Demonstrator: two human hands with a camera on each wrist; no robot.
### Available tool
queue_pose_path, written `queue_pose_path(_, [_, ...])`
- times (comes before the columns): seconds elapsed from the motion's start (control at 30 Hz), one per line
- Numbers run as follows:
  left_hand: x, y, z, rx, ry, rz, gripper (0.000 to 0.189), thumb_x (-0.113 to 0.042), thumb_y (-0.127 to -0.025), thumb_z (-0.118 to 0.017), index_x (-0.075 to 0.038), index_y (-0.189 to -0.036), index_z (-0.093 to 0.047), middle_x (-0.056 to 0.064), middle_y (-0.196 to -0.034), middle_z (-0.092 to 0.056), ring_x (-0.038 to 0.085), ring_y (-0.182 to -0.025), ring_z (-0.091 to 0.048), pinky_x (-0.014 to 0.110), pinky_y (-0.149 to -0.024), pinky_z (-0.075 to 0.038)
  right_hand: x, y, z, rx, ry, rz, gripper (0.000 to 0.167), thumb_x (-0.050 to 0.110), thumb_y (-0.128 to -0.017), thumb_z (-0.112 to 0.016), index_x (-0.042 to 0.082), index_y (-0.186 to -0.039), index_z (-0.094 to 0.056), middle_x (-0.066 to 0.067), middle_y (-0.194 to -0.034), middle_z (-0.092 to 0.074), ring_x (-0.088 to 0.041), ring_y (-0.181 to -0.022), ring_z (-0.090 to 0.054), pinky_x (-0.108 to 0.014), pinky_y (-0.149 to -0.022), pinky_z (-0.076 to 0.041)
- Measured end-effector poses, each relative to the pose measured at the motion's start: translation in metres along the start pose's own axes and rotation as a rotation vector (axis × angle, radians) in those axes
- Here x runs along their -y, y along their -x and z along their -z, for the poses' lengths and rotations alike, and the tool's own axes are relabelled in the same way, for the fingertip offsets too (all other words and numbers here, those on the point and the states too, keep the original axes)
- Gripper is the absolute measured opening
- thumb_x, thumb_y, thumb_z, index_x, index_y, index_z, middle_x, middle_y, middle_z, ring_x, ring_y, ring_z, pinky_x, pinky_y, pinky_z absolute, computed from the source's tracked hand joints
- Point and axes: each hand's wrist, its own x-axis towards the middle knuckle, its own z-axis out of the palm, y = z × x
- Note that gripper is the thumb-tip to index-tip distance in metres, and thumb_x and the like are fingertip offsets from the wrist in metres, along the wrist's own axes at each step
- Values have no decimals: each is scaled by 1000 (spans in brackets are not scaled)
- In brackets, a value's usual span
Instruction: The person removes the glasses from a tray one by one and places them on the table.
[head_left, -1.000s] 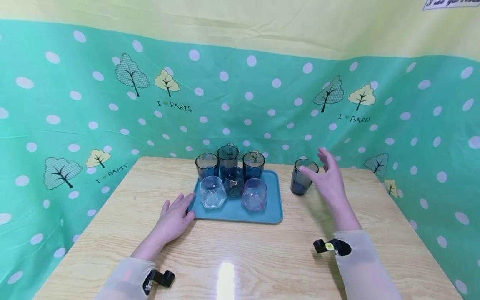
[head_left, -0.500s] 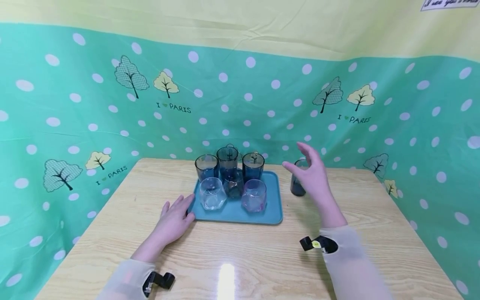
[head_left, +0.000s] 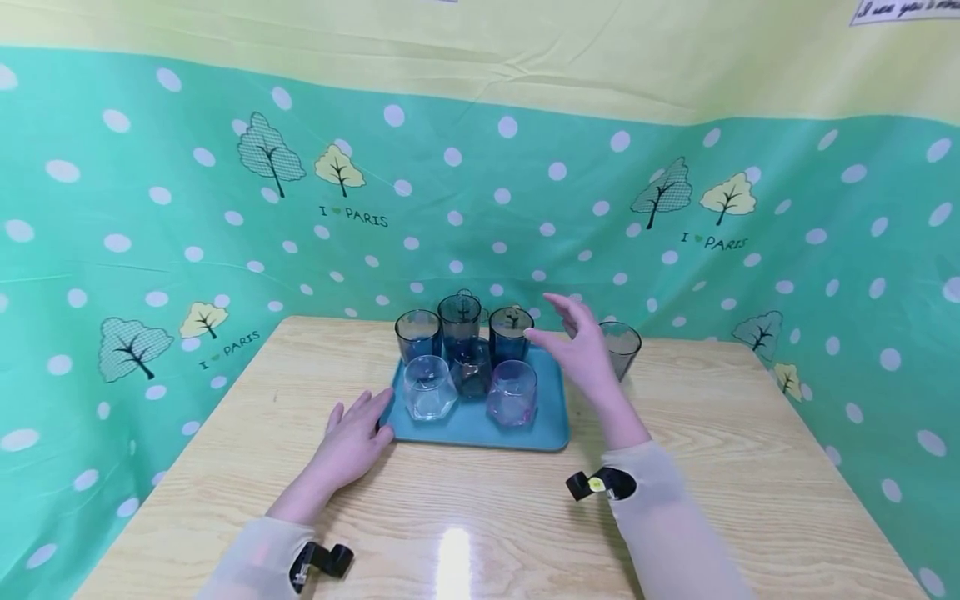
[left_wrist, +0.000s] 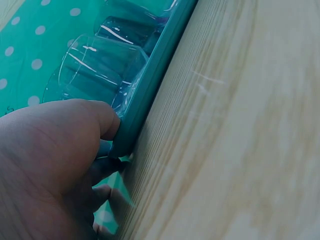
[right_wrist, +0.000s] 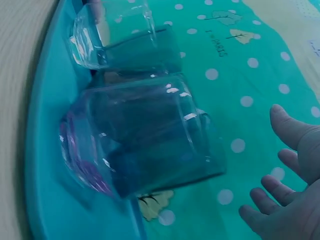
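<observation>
My left hand (head_left: 349, 443) rests at the left end of a blue tray (head_left: 551, 427), thumb and fingertips touching its rim near the front corner. On the tray stand three dark tumblers at the back, the right one (head_left: 512, 340) nearest my other hand. A clear glass (head_left: 430, 393), a smoky glass (head_left: 471, 379) and a pink-tinted glass (head_left: 513, 398) stand before them. My right hand (head_left: 587, 354) hovers over the tray's right end, fingers spread and holding nothing. Its thumb tip appears close to the right tumbler; contact cannot be told. The right wrist view shows the palm (right_wrist: 295, 215) apart from the glasses.
Another dark tumbler (head_left: 624, 346) stands on the wooden table (head_left: 480, 508) right of the tray, partly hidden by my right hand. A green dotted curtain (head_left: 480, 200) hangs along the table's back and sides.
My right hand has moved left, away from the lone dark tumbler, across to the tray's right end. The tumbler stays where it stood. My left hand keeps its place on the tray.
</observation>
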Motion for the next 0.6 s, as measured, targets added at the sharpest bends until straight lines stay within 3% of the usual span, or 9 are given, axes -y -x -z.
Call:
queue_pose_path(0.27, [0,-1,-2,4,0,1,65,-16,-109,-59,2,-168,-40,23,-170,-45,49,-163,-28,76,-127,-2,-11,-5,-20,-7,-32,-32,62,29,-100,-86,19,-156,-62,-6,-161,-50,-27,-153,-45,-43,-128,-37])
queue_pose_path(0.6, [0,0,2,-6,8,-4,64,-16,-109,-58,2,-168,-40,23,-170,-44,50,-162,-28,76,-126,-2,-22,-11,-29,46,-19,-57,64,29,-99,-86,17,-157,-62,-9,-165,-46,-36,-155,-42,-50,-126,-39])
